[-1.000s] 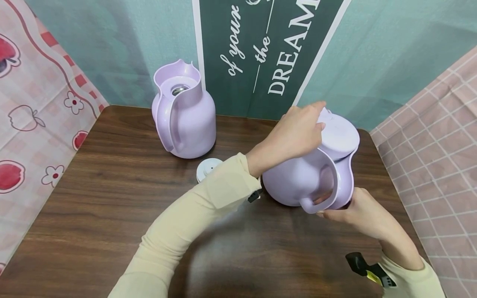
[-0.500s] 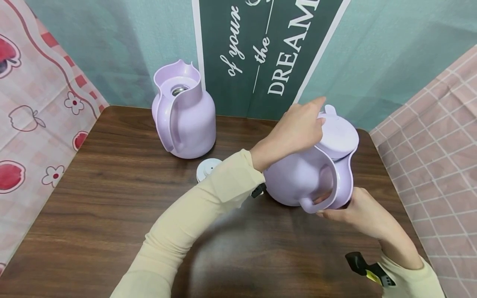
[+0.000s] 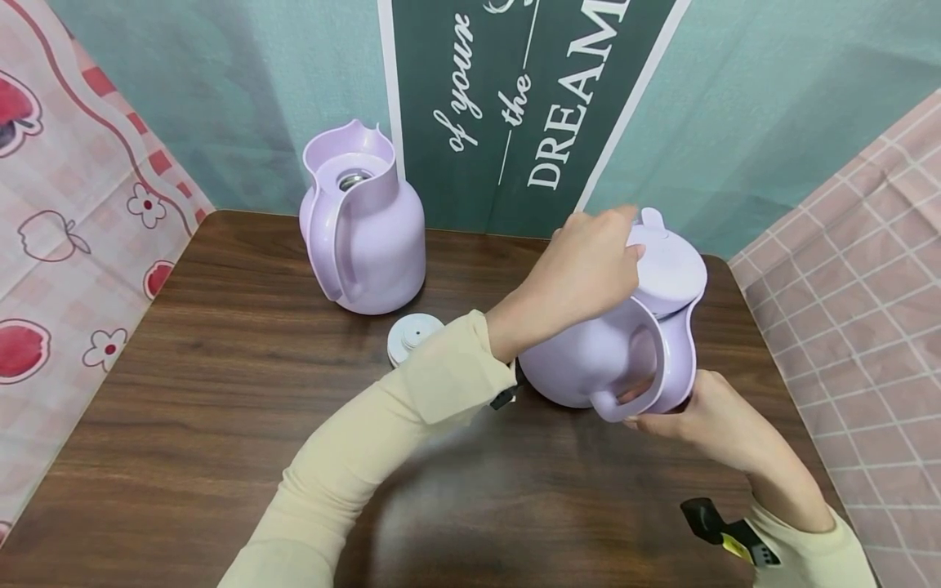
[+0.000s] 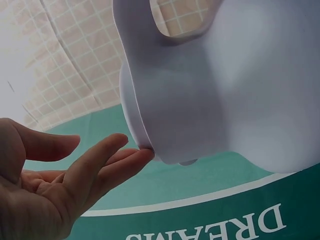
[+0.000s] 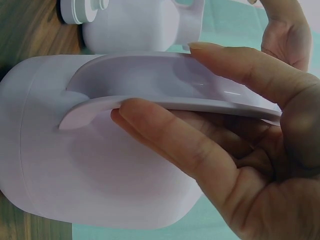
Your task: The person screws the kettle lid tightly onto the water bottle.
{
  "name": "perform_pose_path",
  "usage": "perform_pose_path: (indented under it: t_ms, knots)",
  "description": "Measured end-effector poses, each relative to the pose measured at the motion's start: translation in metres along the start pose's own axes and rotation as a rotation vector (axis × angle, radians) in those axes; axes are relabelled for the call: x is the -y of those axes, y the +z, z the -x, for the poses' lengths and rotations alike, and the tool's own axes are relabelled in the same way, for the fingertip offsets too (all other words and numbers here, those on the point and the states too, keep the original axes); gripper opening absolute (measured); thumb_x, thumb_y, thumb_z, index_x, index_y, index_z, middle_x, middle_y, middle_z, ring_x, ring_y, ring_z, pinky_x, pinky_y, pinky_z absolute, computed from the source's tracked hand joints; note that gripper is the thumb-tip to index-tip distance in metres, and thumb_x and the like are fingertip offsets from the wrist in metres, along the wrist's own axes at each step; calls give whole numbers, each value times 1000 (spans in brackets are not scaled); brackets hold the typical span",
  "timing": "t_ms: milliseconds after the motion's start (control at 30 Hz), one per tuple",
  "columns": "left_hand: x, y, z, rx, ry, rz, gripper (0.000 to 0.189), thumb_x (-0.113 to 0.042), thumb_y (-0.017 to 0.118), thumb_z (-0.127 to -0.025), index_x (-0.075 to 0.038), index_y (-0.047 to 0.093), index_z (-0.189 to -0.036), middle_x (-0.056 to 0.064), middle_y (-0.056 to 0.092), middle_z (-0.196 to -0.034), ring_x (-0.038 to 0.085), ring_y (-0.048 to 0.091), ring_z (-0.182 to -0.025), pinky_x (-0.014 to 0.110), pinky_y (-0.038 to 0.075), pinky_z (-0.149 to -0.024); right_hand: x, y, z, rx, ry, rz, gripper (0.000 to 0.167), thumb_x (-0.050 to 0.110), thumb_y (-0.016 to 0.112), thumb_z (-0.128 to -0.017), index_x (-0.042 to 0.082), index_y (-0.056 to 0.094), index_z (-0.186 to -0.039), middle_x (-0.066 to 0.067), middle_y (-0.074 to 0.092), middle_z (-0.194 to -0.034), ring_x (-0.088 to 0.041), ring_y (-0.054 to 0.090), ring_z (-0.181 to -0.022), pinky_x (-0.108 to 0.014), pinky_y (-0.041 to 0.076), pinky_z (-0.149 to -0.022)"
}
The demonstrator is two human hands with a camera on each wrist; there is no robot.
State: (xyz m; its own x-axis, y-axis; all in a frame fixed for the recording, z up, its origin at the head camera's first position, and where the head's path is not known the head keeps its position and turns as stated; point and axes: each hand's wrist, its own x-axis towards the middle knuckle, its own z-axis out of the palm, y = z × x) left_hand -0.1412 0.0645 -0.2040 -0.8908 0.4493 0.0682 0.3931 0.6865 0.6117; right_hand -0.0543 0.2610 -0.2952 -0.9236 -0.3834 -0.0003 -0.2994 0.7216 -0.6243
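A lilac thermos jug (image 3: 588, 359) with its lid (image 3: 667, 269) on is at the right of the table. My right hand (image 3: 709, 420) holds its handle (image 3: 654, 367); the right wrist view shows the fingers (image 5: 170, 135) curled around the handle (image 5: 150, 102). My left hand (image 3: 581, 269) is over the jug's top, thumb and fingers spread. In the left wrist view, the left fingertips (image 4: 145, 154) are right at the lid's edge (image 4: 131, 107). A second lilac thermos jug (image 3: 382, 237) stands lidless at the left, its round metal mouth showing. Beside it lies a white stopper (image 3: 412, 336), partly behind the left sleeve.
The brown wooden table (image 3: 184, 392) backs onto a teal cloth (image 3: 220, 98) with a dark green lettered panel (image 3: 507, 122). A pink checked cloth (image 3: 867, 269) hangs at right, and a fruit-patterned one (image 3: 81, 220) at left.
My left hand has shifted slightly at the lid, and the lid's small tab now shows clear of the fingers. The right hand and both jugs stay nearly in place.
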Motion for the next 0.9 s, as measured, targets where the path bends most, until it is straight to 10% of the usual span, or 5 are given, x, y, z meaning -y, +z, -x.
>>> perform_pose_path:
  t_ms: [900]
  knots:
    - [10, 5, -19, 36, 56, 23, 41, -11, 39, -95, -15, 43, -136, -7, 51, -130, 11, 50, -110, 18, 38, -83, 0, 1, 1, -7, -1, 17, 30, 7, 78, -68, 5, 60, -92, 6, 62, -75, -3, 55, -65, -24, 44, -57]
